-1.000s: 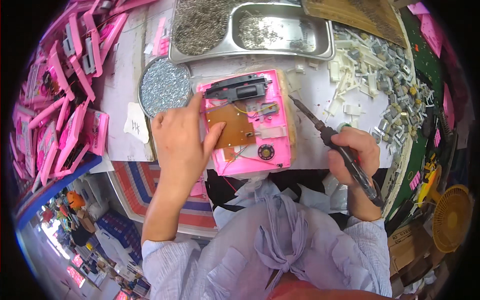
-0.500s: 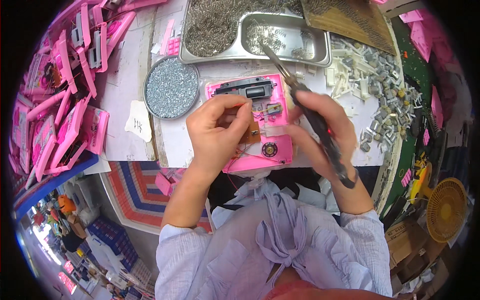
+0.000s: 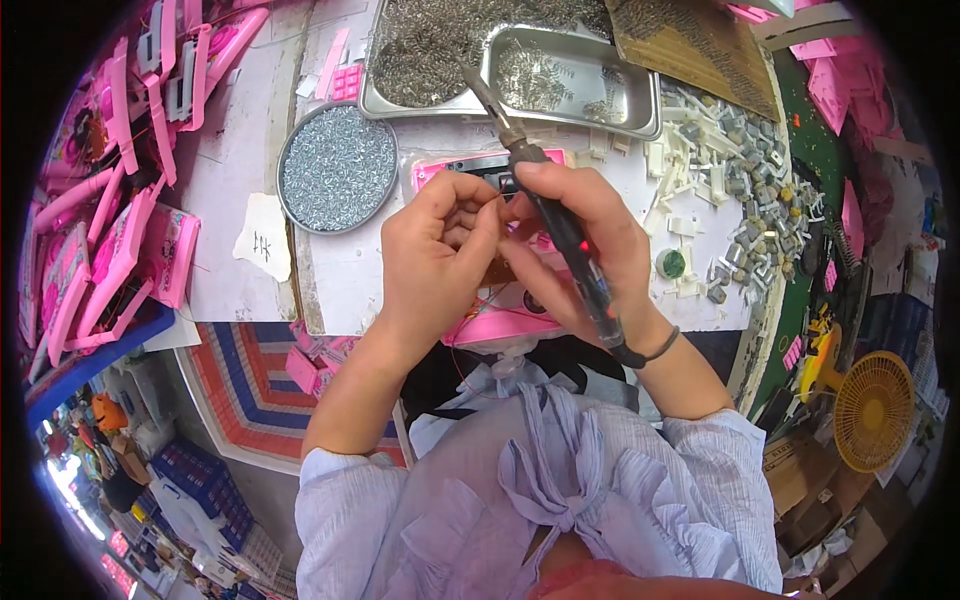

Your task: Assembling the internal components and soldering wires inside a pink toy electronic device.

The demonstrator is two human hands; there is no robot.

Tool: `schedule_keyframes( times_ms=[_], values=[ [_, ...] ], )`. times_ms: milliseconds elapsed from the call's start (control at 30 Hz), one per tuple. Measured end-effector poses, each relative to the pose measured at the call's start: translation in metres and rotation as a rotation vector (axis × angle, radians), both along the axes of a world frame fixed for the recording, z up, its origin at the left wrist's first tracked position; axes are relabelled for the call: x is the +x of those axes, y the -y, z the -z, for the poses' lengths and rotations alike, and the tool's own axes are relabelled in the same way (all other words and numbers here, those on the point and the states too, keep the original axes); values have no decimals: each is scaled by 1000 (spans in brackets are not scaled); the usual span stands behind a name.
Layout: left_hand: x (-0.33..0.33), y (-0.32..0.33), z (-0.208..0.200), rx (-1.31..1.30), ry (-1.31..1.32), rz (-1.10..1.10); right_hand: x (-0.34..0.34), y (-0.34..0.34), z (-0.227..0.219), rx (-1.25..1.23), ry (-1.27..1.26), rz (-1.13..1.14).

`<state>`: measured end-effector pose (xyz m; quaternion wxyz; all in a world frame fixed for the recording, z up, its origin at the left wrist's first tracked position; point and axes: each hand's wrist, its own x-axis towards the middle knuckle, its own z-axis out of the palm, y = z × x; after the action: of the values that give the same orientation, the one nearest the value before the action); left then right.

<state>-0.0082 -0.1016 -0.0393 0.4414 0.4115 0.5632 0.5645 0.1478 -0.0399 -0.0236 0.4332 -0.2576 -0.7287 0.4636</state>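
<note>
My right hand (image 3: 615, 215) grips a soldering iron (image 3: 565, 230) with a black handle, a small red light and a long metal tip pointing up and away. My left hand (image 3: 425, 250) is closed in a pinch on what looks like a thin wire. The fingertips of both hands meet over an open pink plastic housing (image 3: 510, 327). A black part (image 3: 472, 163) shows at the housing's far end; red wires trail at its near left side. My hands hide most of the circuit board and speaker inside.
A round dish of small metal screws (image 3: 338, 168) stands left of the housing. Beyond lies a steel tray (image 3: 640, 128) of springs. White and grey small parts (image 3: 740, 200) are heaped on the right; pink housings (image 3: 120, 250) pile up at the left. A yellow fan (image 3: 875, 410) stands lower right.
My right hand has moved left, bringing its fingertips to my left hand's and swinging the iron's tip left. A small green round thing on the table's right has come into sight.
</note>
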Motion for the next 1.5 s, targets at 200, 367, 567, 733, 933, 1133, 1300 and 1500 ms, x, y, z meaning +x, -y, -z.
schedule_keyframes(
  times_ms=[200,367,567,733,933,1133,1300,1500],
  values=[
    [-4,3,-4,-40,-9,14,-4,-5,6,-73,45,138],
    [-10,-2,-4,-25,-217,55,2,-11,7,-113,101,77],
    [-10,-5,-15,-6,-485,50,25,-9,12,-46,71,198],
    [-5,-5,2,96,-696,-16,60,-11,4,167,107,181],
    [-5,-5,5,88,-723,-42,69,-6,0,267,182,43],
    [-5,-4,5,92,-718,-40,69,-6,3,332,223,-74],
    [-7,-5,6,117,-742,-45,62,-5,5,361,198,-65],
    [-6,-5,3,97,-738,-50,60,-5,7,387,225,-73]
  ],
)
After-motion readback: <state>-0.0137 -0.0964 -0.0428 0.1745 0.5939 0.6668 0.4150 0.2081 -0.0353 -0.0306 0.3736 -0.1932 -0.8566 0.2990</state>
